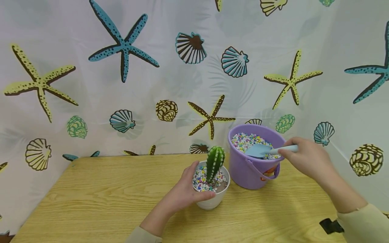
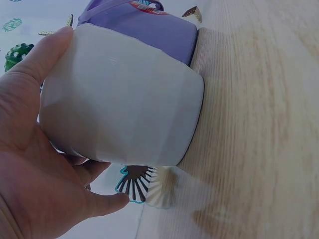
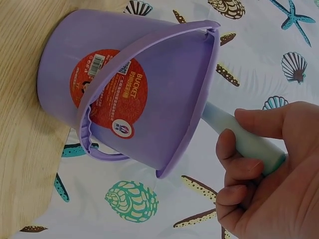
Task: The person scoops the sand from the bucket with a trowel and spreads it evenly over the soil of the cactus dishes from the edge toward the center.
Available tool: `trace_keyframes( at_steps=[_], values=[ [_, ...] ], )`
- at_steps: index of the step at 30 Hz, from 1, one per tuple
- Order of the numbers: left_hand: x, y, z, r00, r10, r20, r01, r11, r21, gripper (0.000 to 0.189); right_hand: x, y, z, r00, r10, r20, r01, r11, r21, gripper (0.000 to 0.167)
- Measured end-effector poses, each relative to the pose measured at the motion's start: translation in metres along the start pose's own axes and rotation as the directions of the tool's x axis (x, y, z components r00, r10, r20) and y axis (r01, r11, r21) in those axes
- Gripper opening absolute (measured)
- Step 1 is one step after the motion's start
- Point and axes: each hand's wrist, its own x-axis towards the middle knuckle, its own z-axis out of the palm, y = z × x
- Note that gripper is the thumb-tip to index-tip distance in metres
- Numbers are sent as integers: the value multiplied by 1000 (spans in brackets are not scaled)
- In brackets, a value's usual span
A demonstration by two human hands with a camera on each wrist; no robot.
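Observation:
A white pot (image 1: 209, 203) stands on the table with a green cactus (image 1: 215, 163) in it, and colorful pebbles (image 1: 200, 179) cover part of the brown surface around the stem. My left hand (image 1: 187, 189) grips the pot's rim from the left, thumb across the near side; the left wrist view shows the pot's plain side (image 2: 124, 99). My right hand (image 1: 308, 157) holds a light blue shovel (image 1: 258, 150) by its handle (image 3: 249, 142). The shovel's blade lies in a purple bucket (image 1: 243, 170), over the pebbles inside. Those pebbles hide part of the blade's edge.
The bucket stands right behind and to the right of the pot, its handle (image 3: 144, 47) hanging down in front. A wooden table (image 1: 115, 195) lies under everything. Behind it hangs a white curtain (image 1: 152, 87) printed with starfish and shells.

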Motion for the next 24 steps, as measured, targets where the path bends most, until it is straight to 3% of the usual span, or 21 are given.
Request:
trace_keyframes(
  at_steps=[11, 24],
  values=[
    [0, 1, 0, 1000, 1, -2, -1, 1000, 8, 131, 8, -1, 10, 1000, 19, 4, -19, 1000, 3, 44],
    [-2, 3, 0, 1000, 4, -5, -4, 1000, 13, 130, 13, -11, 27, 998, 61, 9, -62, 995, 74, 41]
  ],
)
